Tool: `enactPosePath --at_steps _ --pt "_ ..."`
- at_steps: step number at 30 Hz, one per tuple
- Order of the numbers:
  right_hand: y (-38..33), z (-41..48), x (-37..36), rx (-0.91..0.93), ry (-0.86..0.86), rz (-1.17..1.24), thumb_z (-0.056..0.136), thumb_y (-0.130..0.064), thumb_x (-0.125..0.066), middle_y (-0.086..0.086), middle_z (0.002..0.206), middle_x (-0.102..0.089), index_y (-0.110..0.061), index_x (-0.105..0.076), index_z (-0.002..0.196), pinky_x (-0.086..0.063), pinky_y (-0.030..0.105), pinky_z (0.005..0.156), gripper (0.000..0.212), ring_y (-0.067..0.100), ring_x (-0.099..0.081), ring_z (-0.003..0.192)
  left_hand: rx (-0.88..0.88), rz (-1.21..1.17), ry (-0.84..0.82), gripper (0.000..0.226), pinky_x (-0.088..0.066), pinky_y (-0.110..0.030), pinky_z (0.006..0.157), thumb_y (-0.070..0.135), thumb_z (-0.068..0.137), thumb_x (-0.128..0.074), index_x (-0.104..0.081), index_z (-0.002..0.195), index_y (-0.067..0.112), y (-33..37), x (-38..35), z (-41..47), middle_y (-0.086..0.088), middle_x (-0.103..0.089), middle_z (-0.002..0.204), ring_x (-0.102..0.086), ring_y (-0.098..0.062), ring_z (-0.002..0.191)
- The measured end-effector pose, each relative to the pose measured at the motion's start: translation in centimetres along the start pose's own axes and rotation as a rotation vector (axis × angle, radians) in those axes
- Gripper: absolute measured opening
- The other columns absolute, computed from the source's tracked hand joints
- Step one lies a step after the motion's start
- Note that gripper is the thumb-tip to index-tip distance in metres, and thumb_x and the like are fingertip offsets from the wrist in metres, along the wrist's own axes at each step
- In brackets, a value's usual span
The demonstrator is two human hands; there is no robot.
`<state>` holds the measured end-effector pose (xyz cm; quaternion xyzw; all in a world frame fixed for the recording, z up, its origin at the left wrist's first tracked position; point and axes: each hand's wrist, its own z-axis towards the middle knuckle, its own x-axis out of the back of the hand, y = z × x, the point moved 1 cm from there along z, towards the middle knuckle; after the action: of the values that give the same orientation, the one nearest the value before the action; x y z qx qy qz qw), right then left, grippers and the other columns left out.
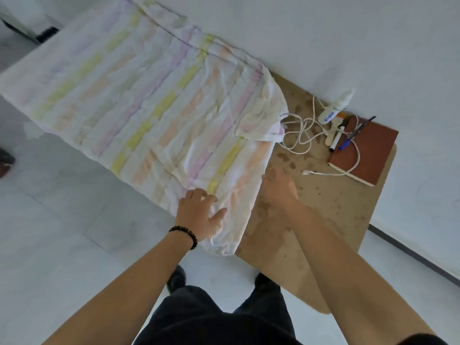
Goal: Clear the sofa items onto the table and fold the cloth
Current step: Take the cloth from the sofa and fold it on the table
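Observation:
A white cloth (149, 95) with yellow, pink and peach stripes lies spread over most of a brown table (336, 202). One corner of it is folded back near the table's middle. My left hand (201, 212), with a bead bracelet at the wrist, rests on the cloth's near corner with fingers spread. Just right of the cloth's edge, my right hand (278, 190) is blurred and lies flat over the bare tabletop. On the far right of the table lie a brown notebook (366, 150), pens (348, 138), a white cord (306, 135) and a white bottle (336, 108).
A white wall (373, 46) runs along the table's far side. Pale tiled floor (62, 220) surrounds the table. My feet in dark shoes (176, 277) stand at the table's near edge. Another person's shoe (5, 163) shows at the left border.

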<state>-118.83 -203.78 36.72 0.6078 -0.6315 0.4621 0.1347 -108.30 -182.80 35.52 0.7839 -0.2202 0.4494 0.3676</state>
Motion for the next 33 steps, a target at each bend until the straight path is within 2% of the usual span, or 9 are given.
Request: enactPosePath --at_steps 5,9,12,17,20,24,26,29,33 --pt "-0.4 5.8 2.0 0.218 0.106 -0.094 0.099 -0.033 -0.049 0.008 0.146 -0.029 -0.019 -0.033 0.143 -0.044 0.039 0.086 0.049 0.029 -0.043 0.128 0.217 0.052 -0.033 0.069 -0.041 -0.034 0.085 0.084 0.068 -0.043 -0.059 0.104 0.028 5.8 -3.7 1.8 0.006 -0.050 0.101 -0.047 -0.019 0.099" --pt "-1.1 10.9 3.5 0.399 0.196 -0.266 0.097 -0.034 -0.054 0.008 0.151 -0.022 -0.023 -0.020 0.149 -0.049 0.040 0.086 0.063 0.028 -0.042 0.129 0.339 -0.013 0.109 0.043 -0.045 -0.037 0.078 0.057 0.082 -0.045 -0.064 0.096 0.021 7.7 -5.9 2.2 0.000 -0.053 0.097 -0.051 -0.026 0.091" --pt "-1.5 14.2 4.2 0.391 0.174 -0.360 0.098 -0.031 -0.052 0.011 0.143 -0.038 -0.017 -0.037 0.142 -0.047 0.044 0.087 0.048 0.033 -0.046 0.124 0.348 -0.088 0.250 0.039 -0.047 -0.035 0.071 0.039 0.094 -0.036 -0.067 0.093 0.014 8.5 -6.2 1.8 -0.002 -0.059 0.087 -0.054 -0.027 0.082" --pt "-4.8 14.9 6.9 0.367 0.098 0.031 0.102 -0.035 -0.034 0.015 0.112 -0.062 -0.010 -0.055 0.112 -0.047 0.044 0.085 0.034 0.035 -0.057 0.103 0.620 -0.573 0.414 0.023 -0.034 -0.029 0.054 0.028 0.102 -0.040 -0.050 0.084 0.017 7.7 -2.9 2.1 0.002 -0.055 0.065 -0.051 -0.019 0.063" --pt "-9.2 14.8 8.8 0.302 0.027 0.333 0.102 -0.028 -0.034 0.017 0.117 -0.063 -0.006 -0.059 0.116 -0.046 0.041 0.092 0.036 0.033 -0.059 0.109 0.691 -0.589 0.566 0.025 -0.030 -0.032 0.052 0.027 0.102 -0.038 -0.044 0.082 0.013 4.2 0.8 3.0 0.000 -0.048 0.059 -0.047 -0.023 0.058" --pt "-16.6 16.3 9.3 0.179 -0.116 0.795 0.094 -0.036 -0.046 0.004 0.109 -0.069 -0.011 -0.067 0.114 -0.053 0.036 0.093 0.038 0.023 -0.064 0.103 0.870 -0.411 0.700 0.024 -0.033 -0.034 0.059 0.028 0.099 -0.038 -0.048 0.086 0.010 -3.3 6.0 4.0 -0.010 -0.053 0.069 -0.054 -0.035 0.074" --pt "-18.3 17.1 8.2 0.139 -0.151 0.994 0.097 -0.032 -0.049 0.003 0.106 -0.069 -0.015 -0.067 0.107 -0.057 0.034 0.083 0.027 0.021 -0.065 0.099 0.910 -0.303 0.669 0.028 -0.040 -0.038 0.071 0.031 0.098 -0.041 -0.054 0.108 0.008 -6.3 7.0 4.3 -0.017 -0.059 0.098 -0.054 -0.037 0.096" --pt "-16.5 17.8 6.4 0.088 -0.187 0.978 0.098 -0.022 -0.050 0.004 0.097 -0.066 -0.013 -0.064 0.099 -0.057 0.030 0.068 0.016 0.021 -0.065 0.091 0.810 -0.133 0.648 0.049 -0.038 -0.045 0.092 0.044 0.093 -0.052 -0.052 0.130 0.013 -6.5 5.5 4.5 -0.020 -0.047 0.127 -0.043 -0.037 0.117" --pt "-10.8 18.3 4.0 -0.031 -0.288 0.879 0.098 -0.025 -0.055 0.006 0.098 -0.066 -0.004 -0.061 0.114 -0.053 0.022 0.051 0.027 0.016 -0.065 0.079 0.639 0.014 0.356 0.064 -0.041 -0.044 0.086 0.069 0.078 -0.055 -0.060 0.121 0.022 -3.8 1.1 4.0 -0.012 -0.053 0.120 -0.048 -0.034 0.109"
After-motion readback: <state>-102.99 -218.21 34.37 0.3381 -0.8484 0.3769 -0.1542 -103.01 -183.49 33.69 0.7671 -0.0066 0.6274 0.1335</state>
